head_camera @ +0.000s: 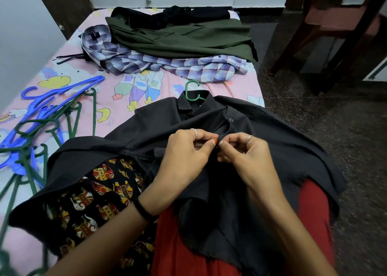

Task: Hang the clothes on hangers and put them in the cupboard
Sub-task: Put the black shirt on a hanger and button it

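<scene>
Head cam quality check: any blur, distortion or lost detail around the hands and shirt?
Head view: wide-angle bending curves the bed edge and the stool; left hand and right hand are fairly sharp, while the forearms and the hangers smear toward the bottom corners; the black shirt reads nearly flat, folds barely visible; light is soft, with no hard glare.

One view only, from the person's head, tipped forward and down over the bed (pixel 146 91). It sits close above the lap, wide-angle, edges bending, taking in wall at top and floor (pixel 335 118) on the right.
</scene>
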### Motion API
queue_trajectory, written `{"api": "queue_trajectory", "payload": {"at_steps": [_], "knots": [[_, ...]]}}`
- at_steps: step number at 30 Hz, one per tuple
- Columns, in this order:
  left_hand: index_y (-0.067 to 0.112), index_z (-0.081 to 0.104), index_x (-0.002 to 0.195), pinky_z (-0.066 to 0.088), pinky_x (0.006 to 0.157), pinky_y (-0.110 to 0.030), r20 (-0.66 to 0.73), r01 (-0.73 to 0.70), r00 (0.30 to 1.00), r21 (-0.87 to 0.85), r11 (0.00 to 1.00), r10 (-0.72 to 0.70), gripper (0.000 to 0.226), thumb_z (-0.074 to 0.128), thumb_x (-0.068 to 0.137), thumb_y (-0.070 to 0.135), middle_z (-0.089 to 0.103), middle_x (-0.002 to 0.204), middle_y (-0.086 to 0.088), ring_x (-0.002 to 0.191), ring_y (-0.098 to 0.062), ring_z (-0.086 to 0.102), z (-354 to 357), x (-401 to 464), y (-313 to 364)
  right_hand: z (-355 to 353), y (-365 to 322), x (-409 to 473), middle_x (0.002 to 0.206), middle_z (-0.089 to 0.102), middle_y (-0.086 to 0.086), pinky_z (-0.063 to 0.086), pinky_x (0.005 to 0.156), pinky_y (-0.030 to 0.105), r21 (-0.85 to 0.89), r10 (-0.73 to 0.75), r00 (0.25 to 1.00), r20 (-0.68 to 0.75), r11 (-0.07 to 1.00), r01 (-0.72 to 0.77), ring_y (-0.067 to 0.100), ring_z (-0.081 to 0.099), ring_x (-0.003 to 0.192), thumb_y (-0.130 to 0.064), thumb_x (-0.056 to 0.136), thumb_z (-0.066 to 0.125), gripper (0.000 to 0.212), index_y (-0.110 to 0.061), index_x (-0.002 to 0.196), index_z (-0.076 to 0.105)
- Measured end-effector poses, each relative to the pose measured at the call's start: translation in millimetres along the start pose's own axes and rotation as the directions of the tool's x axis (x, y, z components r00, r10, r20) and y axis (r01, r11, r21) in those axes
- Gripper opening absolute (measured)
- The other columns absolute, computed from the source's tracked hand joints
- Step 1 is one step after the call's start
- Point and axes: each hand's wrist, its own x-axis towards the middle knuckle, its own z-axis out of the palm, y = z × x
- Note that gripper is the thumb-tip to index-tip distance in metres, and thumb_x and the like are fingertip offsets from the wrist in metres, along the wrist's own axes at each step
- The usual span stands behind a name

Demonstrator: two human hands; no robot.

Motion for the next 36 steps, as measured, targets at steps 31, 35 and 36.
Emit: {"api": "queue_trajectory", "payload": {"at_steps": [31,35,36], "knots": [[0.026,0.068,0.097,0.048,0.082,-0.016,0.305,-0.169,0.942,0.072,0.983,0.14,0.016,0.069,0.083,0.033,0.07,0.09,0.007,0.085,-0.002,0.064,-32.7,39.6,-10.3,-11.0,-22.0,21.7,0.063,0.059,0.003,0.044,0.048,0.015,0.402,0.13,0.96,0.248,0.888,-0.224,0.01,0.055,0.052,-0.001,0.088,0.057,0.014,-0.009,0.078,0.065],[0.017,0.073,0.1,0.048,0.084,-0.021,0.241,-0.352,0.928,0.317,0.881,0.284,0.018,0.071,0.086,0.029,0.072,0.094,0.009,0.089,0.001,0.062,-48.2,37.4,-33.9,-22.4,-26.9,26.4,0.063,0.058,0.002,0.045,0.049,0.015,0.468,0.126,0.973,0.192,0.86,-0.203,0.009,0.055,0.052,-0.003,0.087,0.058,0.013,-0.01,0.078,0.063],[0.017,0.073,0.095,0.048,0.08,-0.022,0.221,-0.359,0.928,0.302,0.883,0.302,0.015,0.069,0.087,0.029,0.072,0.088,0.01,0.084,-0.001,0.063,-51.1,35.0,-37.9,-24.9,-27.4,27.0,0.063,0.058,0.002,0.045,0.049,0.015,0.456,0.118,0.977,0.177,0.87,-0.187,0.009,0.055,0.052,-0.003,0.087,0.058,0.013,-0.01,0.078,0.064]]}}
